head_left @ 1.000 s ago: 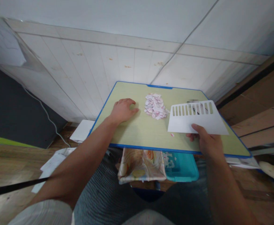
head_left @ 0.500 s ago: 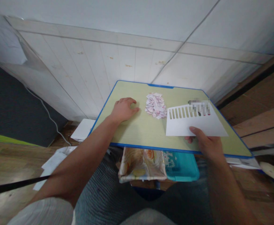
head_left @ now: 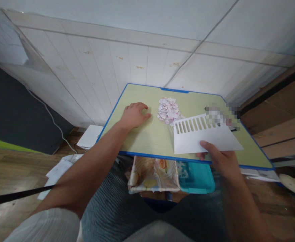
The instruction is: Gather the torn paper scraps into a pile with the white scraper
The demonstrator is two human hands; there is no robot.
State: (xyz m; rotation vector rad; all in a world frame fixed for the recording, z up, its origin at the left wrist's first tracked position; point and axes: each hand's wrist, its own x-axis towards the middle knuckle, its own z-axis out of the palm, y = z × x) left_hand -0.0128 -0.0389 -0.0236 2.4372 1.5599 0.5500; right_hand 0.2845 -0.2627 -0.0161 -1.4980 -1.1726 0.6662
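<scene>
My right hand (head_left: 218, 156) grips a white slotted sheet (head_left: 190, 143) by its near edge, thumb on top and fingers beneath. A row of long narrow slots runs along the far side of the sheet, which is held tilted over the right half of the table. Left of the sheet lies a heap of small pale pink and white paper pieces (head_left: 168, 109), close to the sheet's far left corner. My left hand (head_left: 134, 115) rests on the tabletop left of the heap, fingers curved and apart, with nothing in it.
The pale yellow table (head_left: 142, 143) has a blue rim and stands against a white panelled wall (head_left: 107, 67). Below its near edge are a cloth-lined box (head_left: 153, 178) and a turquoise tray (head_left: 197, 179) with paper bits. A blurred-out patch (head_left: 221, 116) covers something at the right.
The slotted sheet has moved left and nearer to me in my right hand and has turned slightly. My left hand stays in place. The view has shifted a little.
</scene>
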